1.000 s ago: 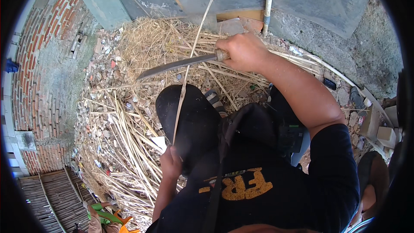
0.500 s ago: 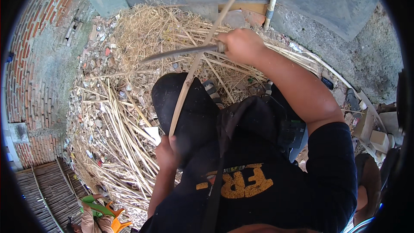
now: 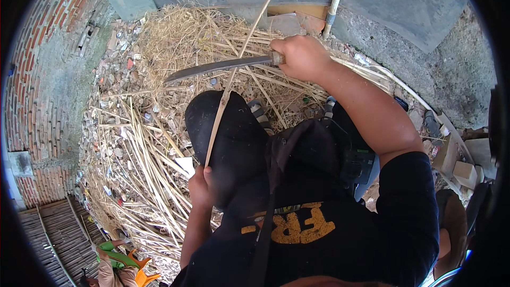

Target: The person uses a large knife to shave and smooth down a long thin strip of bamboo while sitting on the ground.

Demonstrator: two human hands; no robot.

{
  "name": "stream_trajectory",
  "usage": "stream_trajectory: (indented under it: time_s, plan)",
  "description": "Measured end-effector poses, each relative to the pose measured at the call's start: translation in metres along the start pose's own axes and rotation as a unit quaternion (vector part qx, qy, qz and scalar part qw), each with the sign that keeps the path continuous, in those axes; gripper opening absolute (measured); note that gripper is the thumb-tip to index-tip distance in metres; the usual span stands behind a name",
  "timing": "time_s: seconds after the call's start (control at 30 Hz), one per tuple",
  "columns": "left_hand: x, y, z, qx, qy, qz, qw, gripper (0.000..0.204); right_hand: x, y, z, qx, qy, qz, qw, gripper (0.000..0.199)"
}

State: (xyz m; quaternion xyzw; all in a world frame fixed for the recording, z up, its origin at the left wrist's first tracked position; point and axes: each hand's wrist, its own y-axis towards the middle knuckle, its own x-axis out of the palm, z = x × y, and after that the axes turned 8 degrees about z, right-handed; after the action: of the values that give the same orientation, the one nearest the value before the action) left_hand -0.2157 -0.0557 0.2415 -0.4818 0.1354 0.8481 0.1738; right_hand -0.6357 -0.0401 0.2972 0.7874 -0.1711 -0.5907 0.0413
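Observation:
My right hand (image 3: 300, 57) is closed round the handle of a machete (image 3: 223, 65), whose long dark blade points left. Across my raised left knee lies a bamboo strip (image 3: 222, 107), slanting up and away past the blade. My left hand (image 3: 201, 185) grips its near end beside my thigh. The blade crosses the strip beyond the knee; whether its edge touches the strip I cannot tell.
Split bamboo strips (image 3: 154, 165) lie in a heap to my left, and shavings (image 3: 180, 37) cover the rubble ahead. A brick wall (image 3: 42, 101) stands left, and a pipe (image 3: 336, 2) runs up the far wall. Another person (image 3: 117, 271) sits at lower left by an orange chair.
The bamboo strip has turned and now shows a narrower face, its far end reaching further up out of view. The machete blade has rolled to show more of its flat side.

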Motion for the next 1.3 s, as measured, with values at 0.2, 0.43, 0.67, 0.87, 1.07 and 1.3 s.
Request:
stream_trajectory:
  time_s: [0.2, 0.43, 0.67, 0.87, 1.07, 1.3]
  plan:
    - [0.0, -0.006, -0.002, 0.006, 0.028, 0.019, 0.999, 0.054, 0.0, -0.002, -0.031, -0.051, 0.006, 0.003, 0.999, 0.009]
    - [0.001, -0.002, 0.001, 0.011, 0.051, 0.029, 0.998, 0.053, 0.001, 0.009, -0.001, 0.011, -0.038, -0.012, 0.999, 0.018]
    - [-0.004, 0.0, 0.002, 0.029, 0.05, 0.019, 0.998, 0.051, 0.01, 0.015, 0.034, 0.065, -0.046, -0.007, 0.997, 0.026]
    - [-0.027, 0.01, 0.02, -0.027, 0.023, -0.048, 0.998, 0.053, 0.007, 0.006, 0.01, 0.036, -0.019, 0.029, 0.999, 0.03]
    - [-0.015, 0.01, 0.008, -0.01, 0.003, -0.029, 1.0, 0.054, 0.018, 0.012, 0.027, 0.031, -0.012, 0.068, 0.997, 0.024]
    - [-0.024, 0.011, 0.016, -0.017, -0.027, -0.043, 0.999, 0.057, 0.011, 0.016, 0.008, -0.031, -0.025, 0.031, 0.999, 0.017]
